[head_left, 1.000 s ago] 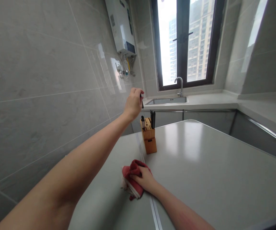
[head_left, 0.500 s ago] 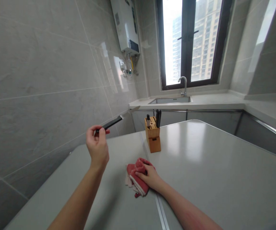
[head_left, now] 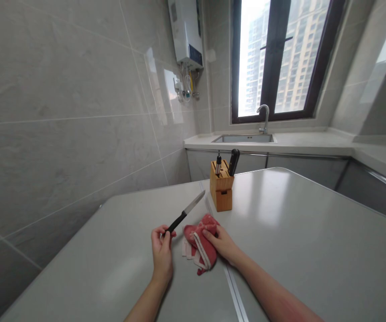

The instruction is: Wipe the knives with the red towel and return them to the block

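Observation:
My left hand [head_left: 162, 252] is closed around the end of the black handle of a kitchen knife [head_left: 179, 219]. Its blade points up and to the right, toward the wooden knife block [head_left: 224, 200]. Just right of the knife, my right hand [head_left: 224, 243] grips a folded red cloth [head_left: 206, 241] with white edging, which is low over the table or resting on it. The thumb lies on top of the cloth, and the other fingers are partly hidden behind it. Black-handled tools stand in the slots of the block.
The grey table [head_left: 296, 250] has a seam strip [head_left: 235, 293] running through it. Behind it are a counter with a sink [head_left: 243, 139] and a faucet [head_left: 264, 118] under a window. A water heater [head_left: 185, 36] hangs on the tiled wall [head_left: 62, 156] at the left.
My left hand has brought the knife down and to the right, closer to the cloth. My right hand still grips the cloth, which is lifted or turned slightly. The view has shifted a little.

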`<state>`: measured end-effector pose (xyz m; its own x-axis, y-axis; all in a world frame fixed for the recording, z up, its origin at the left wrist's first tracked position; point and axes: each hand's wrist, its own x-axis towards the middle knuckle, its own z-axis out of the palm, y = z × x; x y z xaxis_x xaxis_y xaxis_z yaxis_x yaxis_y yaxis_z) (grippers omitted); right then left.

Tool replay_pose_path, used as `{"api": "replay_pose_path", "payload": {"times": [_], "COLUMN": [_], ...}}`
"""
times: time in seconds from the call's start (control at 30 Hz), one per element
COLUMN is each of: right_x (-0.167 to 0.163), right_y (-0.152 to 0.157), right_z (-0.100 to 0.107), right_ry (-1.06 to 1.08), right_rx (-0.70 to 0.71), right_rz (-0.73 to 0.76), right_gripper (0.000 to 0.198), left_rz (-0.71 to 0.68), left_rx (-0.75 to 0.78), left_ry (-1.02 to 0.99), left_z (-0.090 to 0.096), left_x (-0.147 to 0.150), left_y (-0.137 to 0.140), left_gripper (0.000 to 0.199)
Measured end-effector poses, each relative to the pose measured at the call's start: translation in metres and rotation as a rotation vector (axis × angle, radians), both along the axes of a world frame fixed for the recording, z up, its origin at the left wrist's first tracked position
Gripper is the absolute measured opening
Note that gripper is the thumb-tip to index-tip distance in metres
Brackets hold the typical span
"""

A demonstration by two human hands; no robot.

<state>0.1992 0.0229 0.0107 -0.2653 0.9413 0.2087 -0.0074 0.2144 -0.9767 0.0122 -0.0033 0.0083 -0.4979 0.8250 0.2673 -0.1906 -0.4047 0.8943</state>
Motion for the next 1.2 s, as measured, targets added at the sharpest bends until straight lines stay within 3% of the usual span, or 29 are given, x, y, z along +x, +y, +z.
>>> {"api": "replay_pose_path", "payload": {"times": [0.33,0.87,1.2], "right_x": [0.003,0.003,0.003], "right_y": [0.005,0.001,0.000], "right_z": [-0.003,0.002,0.004], "right_ry": [0.327,0.432,0.468], "right_rx": [-0.317,-0.372,-0.377], "right_rz": [0.012,0.022,-0.010], "right_gripper": [0.043,0.034,0.033], "left_rz": [-0.116,-0.493,-0.538], "left_rx": [-0.025,-0.123,-0.122], "left_ry": [0.071,0.427,0.807], "left_z": [0.003,-0.003,0.003], "left_x": [0.000,0.010,0.007], "left_y": [-0.008,-0.016,-0.012], "left_gripper": [0.023,0.023,0.024]}}
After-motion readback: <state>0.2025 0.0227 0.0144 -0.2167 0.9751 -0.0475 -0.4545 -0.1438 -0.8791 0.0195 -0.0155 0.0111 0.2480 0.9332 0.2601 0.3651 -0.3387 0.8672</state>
